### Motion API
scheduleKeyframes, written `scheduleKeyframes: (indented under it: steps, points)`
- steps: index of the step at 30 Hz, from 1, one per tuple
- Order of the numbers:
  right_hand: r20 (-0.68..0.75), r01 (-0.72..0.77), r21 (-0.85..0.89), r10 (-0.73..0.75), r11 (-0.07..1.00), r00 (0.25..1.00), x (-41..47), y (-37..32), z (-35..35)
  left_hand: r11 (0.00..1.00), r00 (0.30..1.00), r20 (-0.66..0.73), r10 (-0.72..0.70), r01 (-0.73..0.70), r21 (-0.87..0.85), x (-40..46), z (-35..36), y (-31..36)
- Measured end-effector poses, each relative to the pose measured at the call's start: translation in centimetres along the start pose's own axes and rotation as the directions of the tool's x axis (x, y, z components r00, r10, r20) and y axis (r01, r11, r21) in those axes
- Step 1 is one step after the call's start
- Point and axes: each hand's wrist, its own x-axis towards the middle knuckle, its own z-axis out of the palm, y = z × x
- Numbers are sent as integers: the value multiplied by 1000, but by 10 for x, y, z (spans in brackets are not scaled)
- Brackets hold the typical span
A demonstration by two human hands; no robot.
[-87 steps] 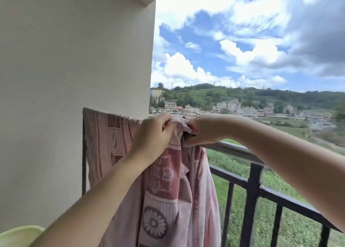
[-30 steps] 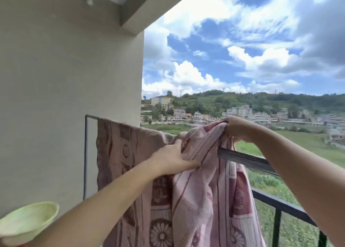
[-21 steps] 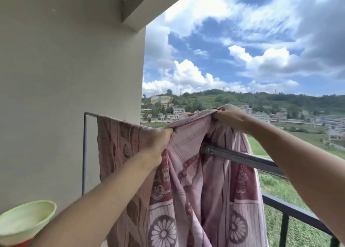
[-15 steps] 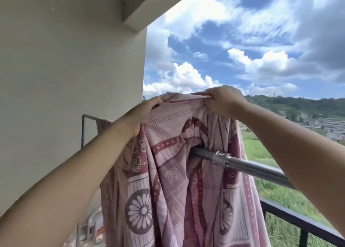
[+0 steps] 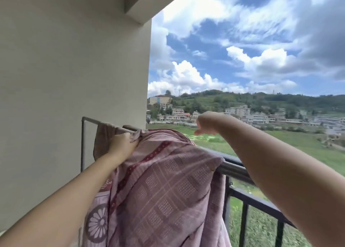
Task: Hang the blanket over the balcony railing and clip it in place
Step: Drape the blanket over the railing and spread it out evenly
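Half a second ago both hands held the blanket (image 5: 164, 187) bunched high above the rail; now the cloth has dropped across the railing (image 5: 233, 167) and the right hand (image 5: 206, 123) has let go, stretched out past the rail with its fingers pointing loosely downward and nothing in them. The left hand (image 5: 122, 144) still grips the gathered upper edge, fingers curled round a fold where the cloth meets the thin grey bar (image 5: 104, 122) near the wall (image 5: 74, 69). I judge the hanging step nearly done: the blanket lies draped over the rail, most of its visible bulk on the near side, still bunched at the left and in need of spreading before any clip goes on. No clip shows in this view, so that part is not yet begun. Counting from near to far: two forearms, one blanket with one flower motif (image 5: 98, 223) showing at its lower left, one dark railing with three uprights in sight, one grey bar frame, one wall, and beyond them a green field, a cluster of buildings too small to count, and a wooded hill under broken cloud.
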Motion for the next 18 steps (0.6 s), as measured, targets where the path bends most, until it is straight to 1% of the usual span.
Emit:
scheduleKeyframes:
  steps: [1, 2, 3, 4, 5, 6, 7, 8, 9, 10, 11, 13, 14, 16, 18]
  points:
    - [96, -4, 90, -5, 996, 995, 0, 2, 0, 999, 998, 45, -50, 50, -1, 0, 10, -9]
    - [171, -22, 191, -11, 981, 985, -2, 6, -2, 998, 996, 65, -60, 60, -8, -3, 17, -13]
    - [215, -40, 271, -20, 962, 976, -6, 10, -5, 1000, 1000, 25, -12, 13, -27, -11, 21, -11]
    - [217, -44, 321, -28, 946, 976, -11, 14, -9, 994, 993, -83, 86, -92, -66, -23, 23, -5]
    - [188, -39, 348, -29, 937, 982, -16, 16, -14, 964, 946, -246, 209, -242, -111, -45, 22, 8]
    - [152, -29, 365, -29, 931, 988, -21, 18, -18, 900, 856, -392, 337, -415, -134, -73, 22, 22]
    - [124, -17, 377, -32, 926, 992, -27, 18, -22, 816, 777, -448, 443, -556, -156, -108, 20, 42]
    - [107, -5, 390, -40, 921, 993, -33, 16, -25, 741, 729, -423, 538, -648, -176, -140, 25, 58]
    - [93, 6, 409, -48, 913, 995, -39, 14, -28, 709, 721, -355, 596, -679, -189, -166, 33, 73]
    - [77, 21, 424, -59, 906, 995, -47, 11, -30, 718, 728, -293, 620, -677, -164, -185, 41, 85]
    - [65, 39, 428, -74, 903, 995, -56, 8, -31, 749, 746, -268, 610, -653, -111, -193, 50, 92]
    - [77, 74, 435, -118, 897, 990, -75, 5, -29, 815, 806, -267, 529, -570, -106, -188, 53, 93]
    - [100, 83, 454, -144, 887, 985, -85, 6, -27, 826, 823, -263, 503, -548, -133, -181, 49, 88]
    - [154, 92, 499, -192, 861, 969, -106, 12, -21, 809, 821, -268, 504, -558, -185, -173, 38, 75]
    - [188, 93, 526, -222, 845, 957, -124, 20, -16, 788, 843, -294, 450, -530, -314, -170, 24, 68]
